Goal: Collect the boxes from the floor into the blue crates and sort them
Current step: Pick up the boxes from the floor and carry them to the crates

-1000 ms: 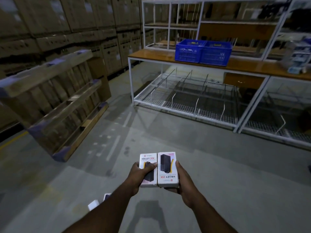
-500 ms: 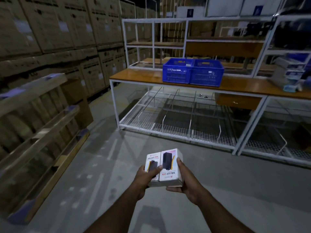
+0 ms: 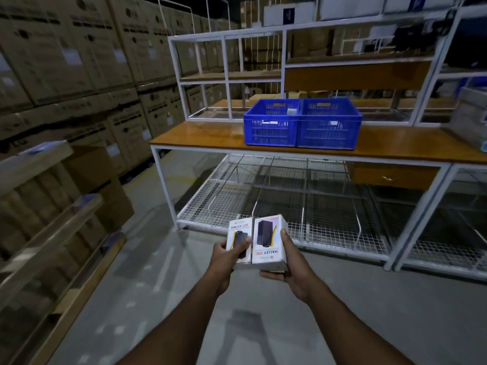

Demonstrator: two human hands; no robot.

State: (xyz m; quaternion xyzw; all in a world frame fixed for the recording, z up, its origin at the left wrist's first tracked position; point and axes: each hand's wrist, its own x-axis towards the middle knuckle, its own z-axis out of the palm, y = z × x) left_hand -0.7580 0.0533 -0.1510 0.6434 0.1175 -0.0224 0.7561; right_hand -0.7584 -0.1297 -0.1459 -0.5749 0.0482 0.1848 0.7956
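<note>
Low in the middle of the frame, the left hand [image 3: 226, 255] grips a white Halley 20K box [image 3: 238, 239] with the thumb laid across its printed face. Beside it, the right hand [image 3: 291, 264] cups a second Halley 20K box [image 3: 268, 242] from beneath, fingers curled up its right side. The two boxes sit edge to edge and touching, faces up, the right one turned so its lettering reads upside down. Holding them flat and pressed together probably steadies the pair as one load and keeps the labels readable for sorting.

Below the hands lies the grey concrete floor [image 3: 342, 325]. Beyond, in the upper middle of the frame, two blue crates [image 3: 303, 127] stand touching side by side on the wooden desk [image 3: 200, 138] of a white-framed unit, well apart from the boxes. A small pale item [image 3: 292, 111] shows over the rim of the left crate; it may be a box already dropped in, though the dim view does not settle it. Wire mesh shelves [image 3: 276, 204] with dividers run under the desk. Stacked brown cartons [image 3: 79, 48] fill the upper left, and a wooden pallet [image 3: 47, 219] leans at the left edge.

Judging by this, the carry toward the crates is under way, and placing and sorting are not yet done.
</note>
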